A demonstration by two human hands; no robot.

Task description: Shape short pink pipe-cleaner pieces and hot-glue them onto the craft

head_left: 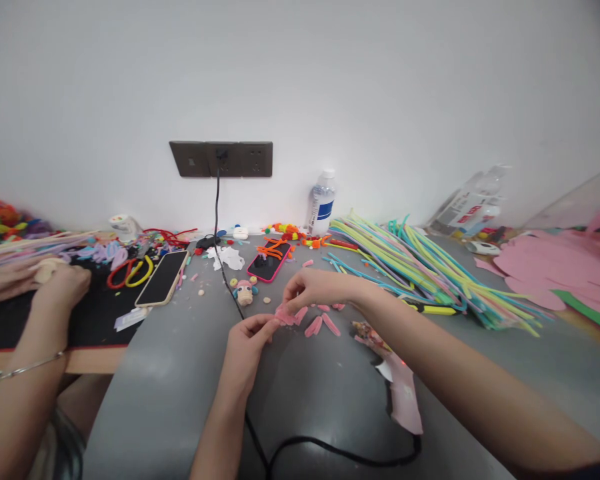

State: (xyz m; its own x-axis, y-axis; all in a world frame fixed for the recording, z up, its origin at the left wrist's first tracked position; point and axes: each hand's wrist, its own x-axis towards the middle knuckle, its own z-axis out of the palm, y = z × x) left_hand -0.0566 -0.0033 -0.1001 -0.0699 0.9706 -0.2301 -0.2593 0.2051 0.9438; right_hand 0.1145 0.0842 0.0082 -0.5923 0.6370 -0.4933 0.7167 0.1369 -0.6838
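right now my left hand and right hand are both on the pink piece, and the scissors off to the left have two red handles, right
Not quite: the scissors off to the left have one red and one yellow handle, as the head view shows. Your left hand and right hand are both on the pink piece.

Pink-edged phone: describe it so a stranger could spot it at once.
On the gray table, find the upright bottle by the wall. Left of it and nearer the camera lies a dark-screened phone, orange fuzzy stems across its far end. Its hot-pink edge sets it apart from the cream-edged phone farther left.
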